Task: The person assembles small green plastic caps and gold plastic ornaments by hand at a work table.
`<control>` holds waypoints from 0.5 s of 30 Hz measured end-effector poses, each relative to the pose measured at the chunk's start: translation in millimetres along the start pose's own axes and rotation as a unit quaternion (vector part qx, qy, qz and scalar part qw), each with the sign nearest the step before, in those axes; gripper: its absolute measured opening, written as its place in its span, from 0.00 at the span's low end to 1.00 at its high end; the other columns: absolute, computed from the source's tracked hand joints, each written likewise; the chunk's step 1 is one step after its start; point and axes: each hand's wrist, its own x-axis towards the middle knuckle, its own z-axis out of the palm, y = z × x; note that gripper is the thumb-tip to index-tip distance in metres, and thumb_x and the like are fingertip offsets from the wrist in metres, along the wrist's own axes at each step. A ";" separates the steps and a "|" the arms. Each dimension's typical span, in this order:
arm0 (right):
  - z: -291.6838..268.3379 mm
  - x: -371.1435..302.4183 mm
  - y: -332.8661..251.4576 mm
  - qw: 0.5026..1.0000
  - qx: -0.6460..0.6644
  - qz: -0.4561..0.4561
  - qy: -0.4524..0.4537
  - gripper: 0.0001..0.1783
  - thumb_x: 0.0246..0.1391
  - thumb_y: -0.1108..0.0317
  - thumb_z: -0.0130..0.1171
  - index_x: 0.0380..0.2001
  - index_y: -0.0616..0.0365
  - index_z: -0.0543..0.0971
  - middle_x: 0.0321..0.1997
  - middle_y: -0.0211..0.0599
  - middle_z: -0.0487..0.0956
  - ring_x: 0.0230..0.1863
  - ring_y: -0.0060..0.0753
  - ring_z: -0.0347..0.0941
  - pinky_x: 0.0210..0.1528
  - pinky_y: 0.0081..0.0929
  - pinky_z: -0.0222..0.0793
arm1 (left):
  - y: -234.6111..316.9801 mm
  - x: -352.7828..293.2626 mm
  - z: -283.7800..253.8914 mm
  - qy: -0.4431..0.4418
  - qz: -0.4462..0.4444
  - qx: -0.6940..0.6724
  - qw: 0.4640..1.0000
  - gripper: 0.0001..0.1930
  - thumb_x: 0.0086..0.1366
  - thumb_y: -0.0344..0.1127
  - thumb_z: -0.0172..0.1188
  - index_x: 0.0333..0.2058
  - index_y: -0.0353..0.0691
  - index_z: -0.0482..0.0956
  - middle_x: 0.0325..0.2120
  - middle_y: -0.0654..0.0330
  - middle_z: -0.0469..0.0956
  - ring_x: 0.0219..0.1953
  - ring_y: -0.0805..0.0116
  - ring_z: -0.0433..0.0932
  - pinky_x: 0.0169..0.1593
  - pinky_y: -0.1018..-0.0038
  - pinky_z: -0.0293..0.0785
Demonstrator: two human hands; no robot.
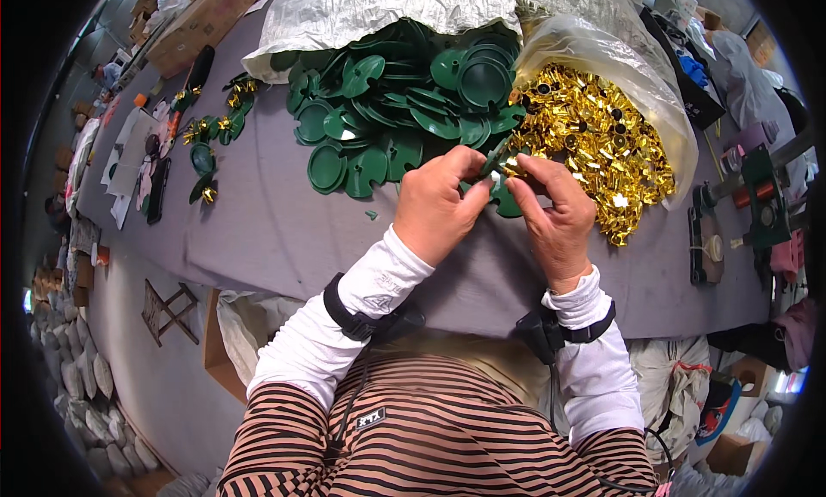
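My left hand [440, 197] pinches a green plastic disc [494, 157] by its edge, tilted nearly on end. Close against it, the thumb and forefinger of my right hand [557, 211] come together around a small shiny gold piece [512, 165]; my fingertips partly hide where it meets the disc. Behind my left hand spreads a heap of green notched discs [379, 110], spilling from a white woven sack [387, 13]. Beyond my right hand lies a pile of small gold pieces [594, 135], several with dark round centres, in a clear plastic bag [680, 148].
A grey cloth [258, 196] covers the table. Green discs with gold pieces on them [203, 157] lie at the left, beside a dark phone-like object [158, 190]. At the right edge stands a green metal device [761, 196]. A small green scrap [371, 215] lies before the heap.
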 end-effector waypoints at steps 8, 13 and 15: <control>2.7 -4.3 -2.4 0.993 0.084 0.087 -0.002 0.16 0.47 0.77 0.68 0.42 0.64 0.81 0.37 0.39 0.82 0.34 0.23 0.78 0.34 0.17 0.73 | -2.6 -1.9 4.5 0.009 -0.069 -0.101 0.992 0.11 0.55 0.29 0.65 0.37 0.33 0.77 0.30 0.54 0.82 0.31 0.68 0.83 0.36 0.75 0.78; 6.7 -7.8 -5.4 0.959 0.200 0.200 -0.006 0.15 0.47 0.78 0.67 0.42 0.63 0.81 0.37 0.39 0.82 0.34 0.22 0.78 0.34 0.17 0.73 | -4.5 -11.9 -0.3 0.026 0.067 0.031 0.997 0.11 0.57 0.26 0.65 0.38 0.30 0.77 0.32 0.55 0.82 0.35 0.74 0.82 0.38 0.78 0.77; 6.7 -6.8 -4.1 0.960 0.194 0.203 -0.008 0.15 0.47 0.78 0.67 0.41 0.63 0.81 0.37 0.40 0.82 0.34 0.25 0.79 0.35 0.19 0.74 | 0.1 -12.2 1.8 0.027 -0.022 -0.016 0.999 0.10 0.58 0.25 0.64 0.38 0.30 0.76 0.33 0.57 0.82 0.35 0.75 0.81 0.39 0.79 0.77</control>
